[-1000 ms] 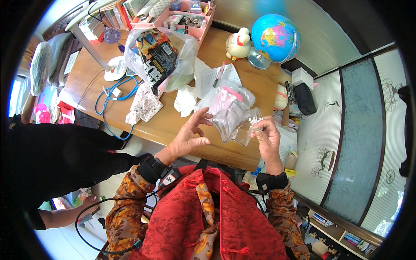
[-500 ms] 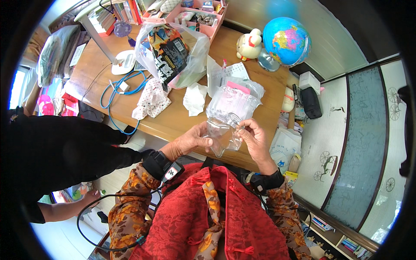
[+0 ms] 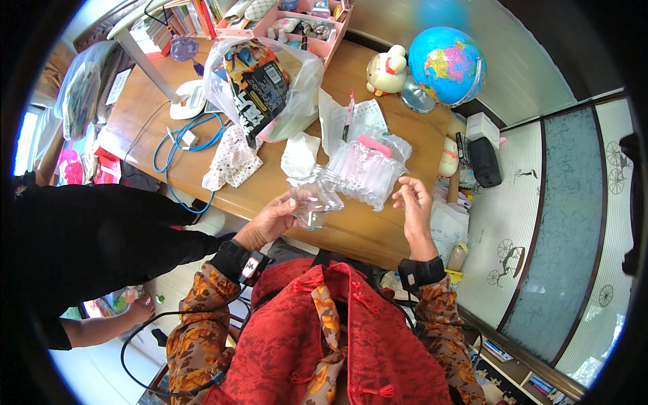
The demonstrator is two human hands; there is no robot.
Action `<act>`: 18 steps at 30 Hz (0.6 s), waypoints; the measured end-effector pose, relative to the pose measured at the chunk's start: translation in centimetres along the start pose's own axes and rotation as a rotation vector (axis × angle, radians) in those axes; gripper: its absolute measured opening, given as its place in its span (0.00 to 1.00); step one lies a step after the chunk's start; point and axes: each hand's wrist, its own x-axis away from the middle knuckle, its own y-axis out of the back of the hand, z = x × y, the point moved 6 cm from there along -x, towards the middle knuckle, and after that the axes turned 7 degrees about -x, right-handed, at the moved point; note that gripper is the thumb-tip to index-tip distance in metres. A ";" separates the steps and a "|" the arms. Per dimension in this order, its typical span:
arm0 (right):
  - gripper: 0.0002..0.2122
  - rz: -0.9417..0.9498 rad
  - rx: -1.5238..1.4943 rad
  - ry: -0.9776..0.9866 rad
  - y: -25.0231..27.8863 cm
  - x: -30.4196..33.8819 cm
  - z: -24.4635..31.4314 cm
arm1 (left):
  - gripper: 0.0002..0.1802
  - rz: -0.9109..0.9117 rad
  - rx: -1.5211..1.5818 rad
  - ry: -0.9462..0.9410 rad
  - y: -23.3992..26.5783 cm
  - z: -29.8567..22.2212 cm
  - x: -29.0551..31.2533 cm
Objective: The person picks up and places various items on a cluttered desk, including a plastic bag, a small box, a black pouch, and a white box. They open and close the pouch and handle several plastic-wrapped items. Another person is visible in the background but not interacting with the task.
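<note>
Pinching: left hand [image 3: 273, 217], on clear jar [image 3: 317, 202], over desk [image 3: 368, 236].
Right hand [image 3: 413, 202]: seemingly empty, fingers loosely curled beside wrap [image 3: 368, 174].
Jar: probably light, slick, thin-walled; best held gently by its side.

We see 1 transparent container [image 3: 316, 202] near, pink-and-clear wrapping [image 3: 364, 177] right, 1 blue cable [image 3: 206, 144] and 1 dotted white cloth [image 3: 233, 160] left, 1 mostly blue globe [image 3: 442, 71] far right.

The vest [image 3: 270, 337] is red, sleeves [image 3: 196, 341] orange-floral, wristbands [image 3: 422, 273] black.
</note>
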 end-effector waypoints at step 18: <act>0.26 0.197 0.769 0.052 0.6 -13.7 -1.5 | 0.44 -0.381 0.040 -0.290 1.2 -1.5 5.5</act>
